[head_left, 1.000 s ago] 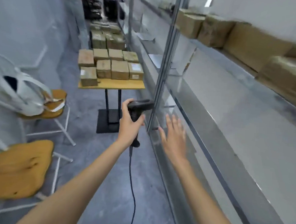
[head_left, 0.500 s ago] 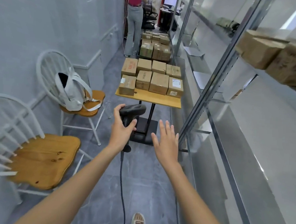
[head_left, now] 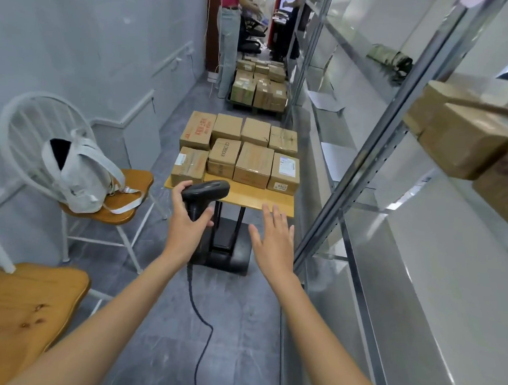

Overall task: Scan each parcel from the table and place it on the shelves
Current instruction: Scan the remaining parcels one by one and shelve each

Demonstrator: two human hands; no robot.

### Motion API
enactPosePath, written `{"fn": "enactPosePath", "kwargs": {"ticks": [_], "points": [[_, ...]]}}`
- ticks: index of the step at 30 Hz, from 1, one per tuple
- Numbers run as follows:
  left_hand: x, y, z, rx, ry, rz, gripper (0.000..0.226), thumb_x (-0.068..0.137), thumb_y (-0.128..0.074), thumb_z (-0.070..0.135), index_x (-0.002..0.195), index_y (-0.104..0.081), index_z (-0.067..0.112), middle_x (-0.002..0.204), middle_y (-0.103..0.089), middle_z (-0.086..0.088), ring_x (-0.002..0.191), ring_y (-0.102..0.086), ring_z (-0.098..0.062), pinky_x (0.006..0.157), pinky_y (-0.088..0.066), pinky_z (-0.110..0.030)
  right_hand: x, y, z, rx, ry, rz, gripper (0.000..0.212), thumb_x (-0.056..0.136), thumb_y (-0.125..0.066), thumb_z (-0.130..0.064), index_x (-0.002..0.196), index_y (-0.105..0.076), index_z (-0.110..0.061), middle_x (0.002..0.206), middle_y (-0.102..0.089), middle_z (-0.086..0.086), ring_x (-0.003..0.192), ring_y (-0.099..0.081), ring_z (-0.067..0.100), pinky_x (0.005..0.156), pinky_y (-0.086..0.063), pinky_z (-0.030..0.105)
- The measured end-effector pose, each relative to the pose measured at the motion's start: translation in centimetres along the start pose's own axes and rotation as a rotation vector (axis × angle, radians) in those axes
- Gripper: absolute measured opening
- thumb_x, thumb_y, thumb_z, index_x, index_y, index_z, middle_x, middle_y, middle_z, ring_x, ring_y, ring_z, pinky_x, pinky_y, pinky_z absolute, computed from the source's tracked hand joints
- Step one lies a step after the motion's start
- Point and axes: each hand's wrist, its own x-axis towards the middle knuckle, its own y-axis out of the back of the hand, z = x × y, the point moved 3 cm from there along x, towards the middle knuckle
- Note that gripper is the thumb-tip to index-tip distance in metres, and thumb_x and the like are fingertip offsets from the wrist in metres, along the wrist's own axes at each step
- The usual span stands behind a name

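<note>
A narrow grey-floored aisle. The left hand (head_left: 189,224) grips the black scanner (head_left: 205,193) by its handle; beside it the right hand (head_left: 273,243) is spread, holding nothing. Just past the fingertips stands the wooden table (head_left: 257,198), its near edge bare, carrying parcels (head_left: 240,149); one reads "6922". Right of the hands run metal shelves (head_left: 363,181), left a chair (head_left: 109,210).

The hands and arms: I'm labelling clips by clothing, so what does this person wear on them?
Nothing that shows. The left hand and right hand are bare: no gloves, and no rings, watch or bands visible. Both forearms are uncovered down to the bottom edge of the picture, so no sleeve shows. No markings are visible.
</note>
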Motion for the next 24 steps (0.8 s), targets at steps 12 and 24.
{"fn": "enactPosePath", "kwargs": {"ticks": [12, 24], "points": [[12.2, 2.1, -6.3, 0.094, 0.047, 0.026, 0.061, 0.097, -0.065, 0.005, 0.134, -0.033, 0.042, 0.123, -0.054, 0.020, 0.093, -0.070, -0.009, 0.090, -0.060, -0.048, 12.1, -7.0, -2.5, 0.064, 0.022, -0.109, 0.061, 0.108, -0.037, -0.040, 0.161, -0.011, -0.026, 0.169, -0.004, 0.001, 0.156, 0.001, 0.020, 0.124, 0.001, 0.041], [31.7, 5.5, -13.9, 0.122, 0.139, 0.034, 0.058, 0.096, -0.067, 0.010, 0.135, -0.034, 0.036, 0.132, -0.054, 0.002, 0.108, -0.068, -0.027, 0.087, -0.060, -0.035, 31.4, -16.9, -9.9, 0.035, -0.067, -0.176, 0.061, 0.108, -0.039, -0.038, 0.161, -0.013, -0.025, 0.169, -0.005, 0.003, 0.156, -0.001, 0.023, 0.126, -0.004, 0.044]]}}
